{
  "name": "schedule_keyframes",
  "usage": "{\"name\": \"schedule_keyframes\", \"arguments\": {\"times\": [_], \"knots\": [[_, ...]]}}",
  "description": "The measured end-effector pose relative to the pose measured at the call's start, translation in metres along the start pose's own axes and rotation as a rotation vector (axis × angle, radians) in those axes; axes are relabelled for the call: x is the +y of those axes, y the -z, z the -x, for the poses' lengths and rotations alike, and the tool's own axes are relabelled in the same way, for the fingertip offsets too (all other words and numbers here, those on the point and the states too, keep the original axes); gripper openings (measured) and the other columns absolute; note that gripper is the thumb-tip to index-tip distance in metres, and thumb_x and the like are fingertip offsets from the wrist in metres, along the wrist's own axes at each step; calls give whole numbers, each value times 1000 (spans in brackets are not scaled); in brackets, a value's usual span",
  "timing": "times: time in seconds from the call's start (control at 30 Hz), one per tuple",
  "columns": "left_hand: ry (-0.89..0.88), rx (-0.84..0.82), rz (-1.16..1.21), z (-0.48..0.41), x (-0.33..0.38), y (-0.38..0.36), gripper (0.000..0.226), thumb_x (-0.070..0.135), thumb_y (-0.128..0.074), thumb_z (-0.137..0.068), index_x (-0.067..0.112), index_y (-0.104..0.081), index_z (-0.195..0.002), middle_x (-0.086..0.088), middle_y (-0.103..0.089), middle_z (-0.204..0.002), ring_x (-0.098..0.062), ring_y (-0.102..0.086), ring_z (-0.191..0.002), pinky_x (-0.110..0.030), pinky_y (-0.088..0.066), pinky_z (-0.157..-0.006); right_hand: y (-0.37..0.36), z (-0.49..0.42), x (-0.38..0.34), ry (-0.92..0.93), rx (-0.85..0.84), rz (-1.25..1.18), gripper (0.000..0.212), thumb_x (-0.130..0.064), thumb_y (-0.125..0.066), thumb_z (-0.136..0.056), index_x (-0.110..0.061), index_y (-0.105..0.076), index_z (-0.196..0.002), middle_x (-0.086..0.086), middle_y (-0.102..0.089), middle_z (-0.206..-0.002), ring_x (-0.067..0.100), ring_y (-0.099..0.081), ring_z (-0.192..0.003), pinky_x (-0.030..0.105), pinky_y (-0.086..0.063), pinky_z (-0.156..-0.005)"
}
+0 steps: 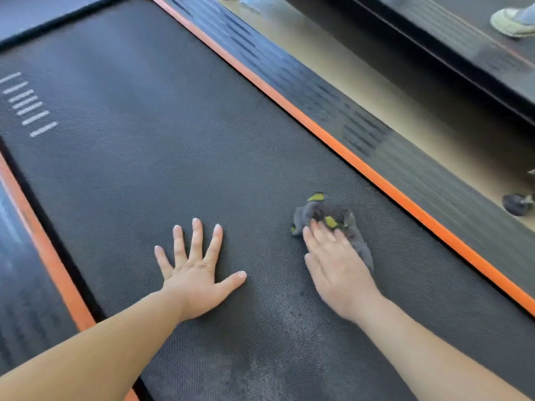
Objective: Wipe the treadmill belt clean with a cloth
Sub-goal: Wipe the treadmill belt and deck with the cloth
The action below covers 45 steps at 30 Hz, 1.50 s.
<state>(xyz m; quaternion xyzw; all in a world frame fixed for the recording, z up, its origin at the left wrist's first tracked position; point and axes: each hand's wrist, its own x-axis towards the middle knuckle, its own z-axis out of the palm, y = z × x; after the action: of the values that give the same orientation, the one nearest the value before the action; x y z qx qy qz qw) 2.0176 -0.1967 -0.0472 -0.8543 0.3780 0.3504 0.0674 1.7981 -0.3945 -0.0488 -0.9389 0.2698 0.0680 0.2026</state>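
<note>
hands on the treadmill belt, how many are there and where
2. The left hand lies flat, fingers spread, on the bare treadmill belt; the right hand presses the grey-and-yellow cloth, nearer the orange edge strip. None seem hidden.

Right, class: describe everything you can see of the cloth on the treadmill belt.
The cloth is dark grey with yellow-green patches, made of soft-looking fabric and crumpled into an uneven bunch. It lies on the black textured belt, nearer the right orange stripe. The right hand presses on it with straight fingers, covering its near part. The rest sticks out past the fingertips and along the hand's outer side. The left hand lies flat on the belt, apart from it.
</note>
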Motion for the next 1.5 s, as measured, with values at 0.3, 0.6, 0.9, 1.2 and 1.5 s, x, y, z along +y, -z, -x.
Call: {"name": "schedule_keyframes", "arguments": {"times": [0.3, 0.6, 0.9, 1.2, 1.5], "knots": [[5, 8, -13, 0, 1, -1, 109, 103, -12, -64, 49, 43, -142, 7, 59, -147, -32, 54, -135, -68, 25, -113, 6, 17, 60, -517, 183, 91, 76, -44, -2, -102, -4, -25, -162, 12, -22, -170, 23, -16, -159, 42, -5, -130], [7, 28, 24, 0, 0, -2, 102, 97, -17, -75, 49, 34, -149, 6, 53, -152, -31, 51, -138, -66, 26, -113, 3, 24, 50, -304, 170, 149, 70, -42, -14, -102, -6, -37, -158, 12, -35, -165, 29, -35, -151, 47, -25, -125], [1, 33, 25, 0, -1, -2, 99, 98, -12, -75, 50, 35, -147, 5, 51, -154, -32, 50, -139, -67, 26, -113, -4, 11, 36, -290, 246, 91, 54, -28, -38, -106, 1, -47, -150, 20, -47, -156, 34, -44, -145, 47, -29, -125], [3, -30, 27, -2, -1, 4, 104, 100, -14, -70, 51, 35, -147, 6, 54, -152, -33, 51, -138, -68, 25, -113, 16, 15, 81, -619, 264, 77, 41, -21, -37, -102, -4, -55, -135, 17, -54, -143, 37, -45, -133, 50, -38, -111], [-49, 258, 110, 28, -29, 0, 88, 76, -33, -91, 42, 8, -161, 9, 32, -165, -21, 29, -153, -56, 10, -124, -52, 53, -35, 268, 159, 120, 53, -9, -42, -88, -7, -67, -135, 10, -64, -141, 25, -58, -133, 42, -37, -117]]}}
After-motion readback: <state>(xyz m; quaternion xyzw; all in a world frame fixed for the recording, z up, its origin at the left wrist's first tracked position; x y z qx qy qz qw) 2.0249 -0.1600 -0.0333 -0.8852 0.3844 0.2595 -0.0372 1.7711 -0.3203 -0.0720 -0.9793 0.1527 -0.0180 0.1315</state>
